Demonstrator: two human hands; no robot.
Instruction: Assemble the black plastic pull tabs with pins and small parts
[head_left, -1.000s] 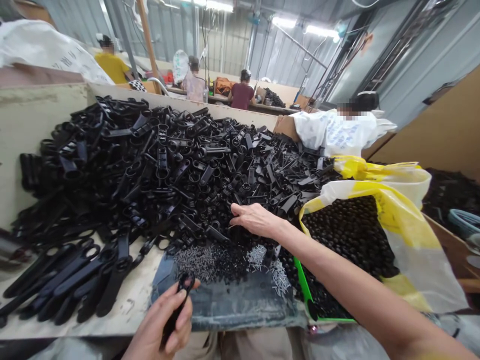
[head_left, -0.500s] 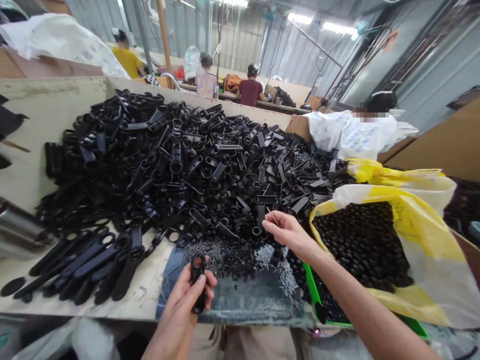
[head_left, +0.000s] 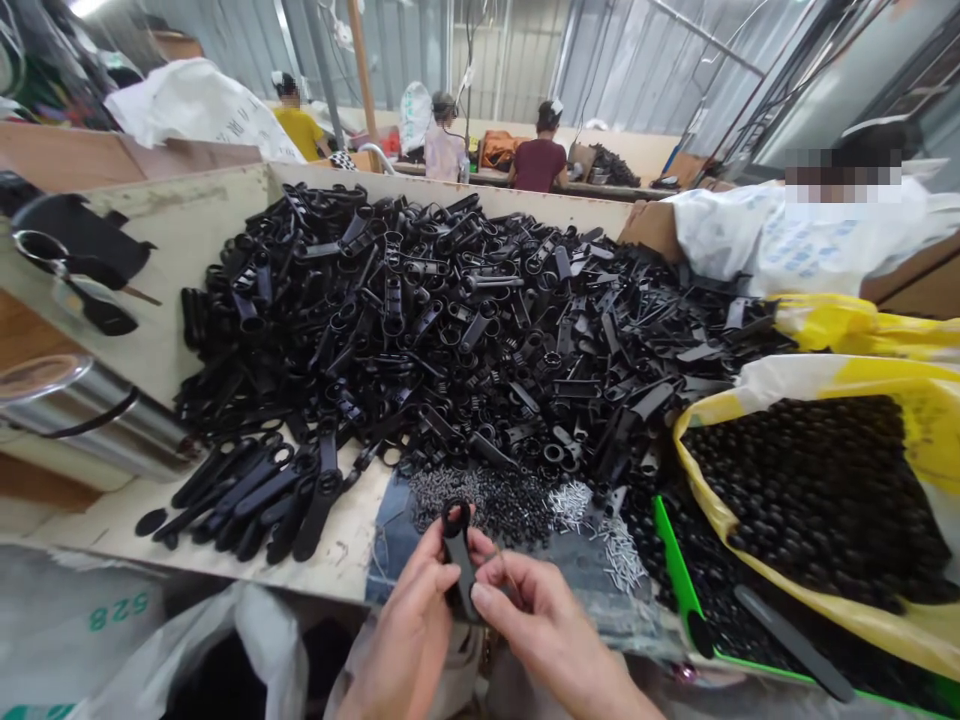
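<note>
My left hand is closed around a black plastic part with a ring at its upper end, tilted upright over the near edge of the table. Thumb and fingers of my right hand are closed at the lower end of this part. A thin rod shows between the right fingers; its ends are partly hidden. Just beyond my hands lie small grey pieces, small black pieces and silver pins on a dark blue mat.
A large heap of black plastic parts fills the bench. Finished-looking long black pieces lie left, near a steel flask. Right are a green tray and a yellow-white sack of black pieces. Several people sit beyond.
My right hand has come down and left from the heap's near edge to the part in my left hand. The view has shifted, and a long black piece now shows on the green tray.
</note>
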